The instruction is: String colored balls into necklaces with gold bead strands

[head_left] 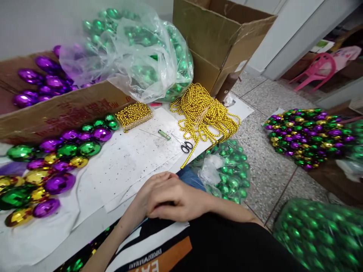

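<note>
My left hand and my right hand are folded together against my body at the table's front edge. The right lies over the left with its fingers curled. What shows of the left is bent in under it, and most of its fingers are hidden. Neither holds any object that I can see. Ahead on the white table lie black-handled scissors, a small green-handled tool with a thin metal point, and a heap of gold bead strings. One strand reaches toward my hands. A clear pack of gold beads lies farther left.
Purple, green and gold ornaments line the table's left, before a cardboard box of purple ones. Behind stand a bag of green ornaments and a tall carton. More bagged ornaments and a pink chair are at right.
</note>
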Demonstrator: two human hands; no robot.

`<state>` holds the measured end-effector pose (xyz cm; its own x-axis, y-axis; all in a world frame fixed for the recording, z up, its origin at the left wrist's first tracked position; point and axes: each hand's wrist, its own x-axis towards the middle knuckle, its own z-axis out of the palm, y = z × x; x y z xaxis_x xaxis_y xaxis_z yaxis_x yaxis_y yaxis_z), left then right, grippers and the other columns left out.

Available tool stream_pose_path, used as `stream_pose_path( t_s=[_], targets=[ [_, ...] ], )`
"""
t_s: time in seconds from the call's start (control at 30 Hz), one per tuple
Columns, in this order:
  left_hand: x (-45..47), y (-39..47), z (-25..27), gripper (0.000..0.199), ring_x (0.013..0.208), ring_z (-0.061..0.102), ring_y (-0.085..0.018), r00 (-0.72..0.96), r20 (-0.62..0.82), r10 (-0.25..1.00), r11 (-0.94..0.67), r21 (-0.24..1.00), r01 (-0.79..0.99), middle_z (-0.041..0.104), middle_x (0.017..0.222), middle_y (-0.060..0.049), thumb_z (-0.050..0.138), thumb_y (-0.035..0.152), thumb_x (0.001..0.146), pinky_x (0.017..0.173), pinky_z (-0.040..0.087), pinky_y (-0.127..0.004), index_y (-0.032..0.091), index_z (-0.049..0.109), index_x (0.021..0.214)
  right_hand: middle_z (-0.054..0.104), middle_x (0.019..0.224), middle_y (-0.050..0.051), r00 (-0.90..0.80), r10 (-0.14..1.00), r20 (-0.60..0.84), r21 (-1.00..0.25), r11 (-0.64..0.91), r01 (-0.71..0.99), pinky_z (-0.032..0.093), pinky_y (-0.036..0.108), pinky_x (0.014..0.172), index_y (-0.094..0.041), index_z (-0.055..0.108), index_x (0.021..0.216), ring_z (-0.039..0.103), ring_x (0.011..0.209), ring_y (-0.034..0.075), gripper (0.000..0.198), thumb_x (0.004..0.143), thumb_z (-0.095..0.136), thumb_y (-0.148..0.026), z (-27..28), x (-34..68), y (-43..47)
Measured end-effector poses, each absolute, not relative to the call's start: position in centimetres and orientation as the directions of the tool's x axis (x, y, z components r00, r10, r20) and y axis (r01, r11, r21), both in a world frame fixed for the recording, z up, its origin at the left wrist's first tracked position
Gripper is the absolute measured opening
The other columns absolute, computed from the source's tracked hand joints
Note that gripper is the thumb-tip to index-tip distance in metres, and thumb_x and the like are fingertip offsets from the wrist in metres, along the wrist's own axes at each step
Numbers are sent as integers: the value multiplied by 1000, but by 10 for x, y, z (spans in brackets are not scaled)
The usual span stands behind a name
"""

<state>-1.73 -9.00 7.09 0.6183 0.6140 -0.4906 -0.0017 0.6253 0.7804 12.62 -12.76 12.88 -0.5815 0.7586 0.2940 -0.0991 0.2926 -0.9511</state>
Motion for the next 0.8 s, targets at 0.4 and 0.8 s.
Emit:
stream_pose_path(
  t_s=[0.4, 0.8],
  targets=[
    [-49, -35, 28, 4, 50, 54, -4, 413, -602, 684, 729, 535, -427, 59, 63, 0, 65, 7, 80, 46, 44, -12, 9, 65, 84, 60, 56, -4, -336, 918, -209, -881, -326, -344, 37, 18, 47, -18, 57, 83, 48, 46, 7, 21, 86, 67, -36, 65, 98, -122],
    [-90, -50, -6, 25, 53, 54, -5, 240, -537, 809, 583, 677, -450, 58, 64, 2, 79, 22, 68, 49, 46, -14, 12, 62, 83, 61, 66, -5, 180, 966, -188, -836, -61, -546, 42, 17, 48, -22, 52, 80, 50, 52, 7, 28, 75, 76, -35, 51, 152, -58]
  ],
)
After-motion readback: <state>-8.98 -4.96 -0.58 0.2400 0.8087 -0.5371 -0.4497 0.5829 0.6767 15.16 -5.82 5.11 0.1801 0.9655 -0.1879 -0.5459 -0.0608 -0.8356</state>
